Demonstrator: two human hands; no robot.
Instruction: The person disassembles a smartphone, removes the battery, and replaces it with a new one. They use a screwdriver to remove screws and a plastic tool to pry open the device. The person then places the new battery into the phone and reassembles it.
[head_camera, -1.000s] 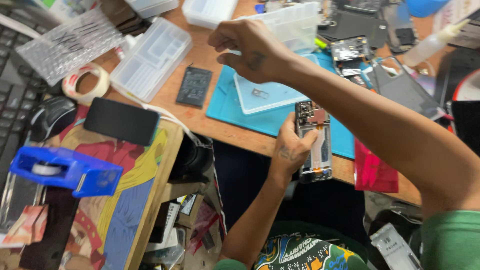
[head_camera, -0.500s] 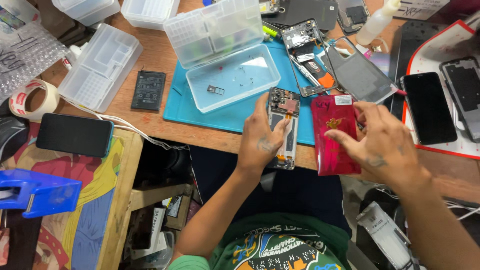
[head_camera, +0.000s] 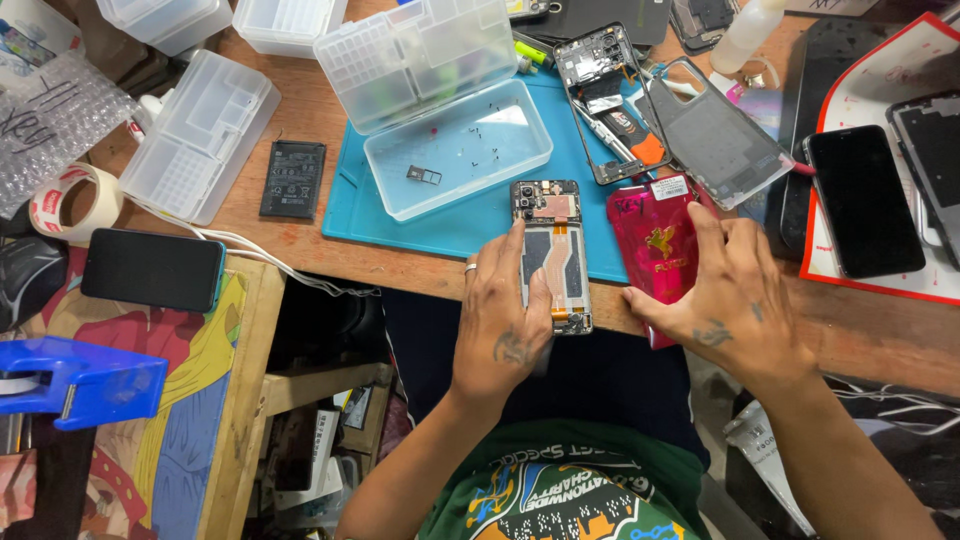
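We see the wooden tabletop (head_camera: 300, 255) across the upper part of the frame, with a blue work mat (head_camera: 440, 225) at its centre carrying a clear plastic tray (head_camera: 455, 150) with its lid up. At the mat's lower edge, near the middle of the frame, our left hand (head_camera: 505, 315) grips an opened phone (head_camera: 553, 255) with bare insides, fingers along its left side. Just to its right, our right hand (head_camera: 725, 295) lies open, fingers spread, on a red pouch (head_camera: 655, 245).
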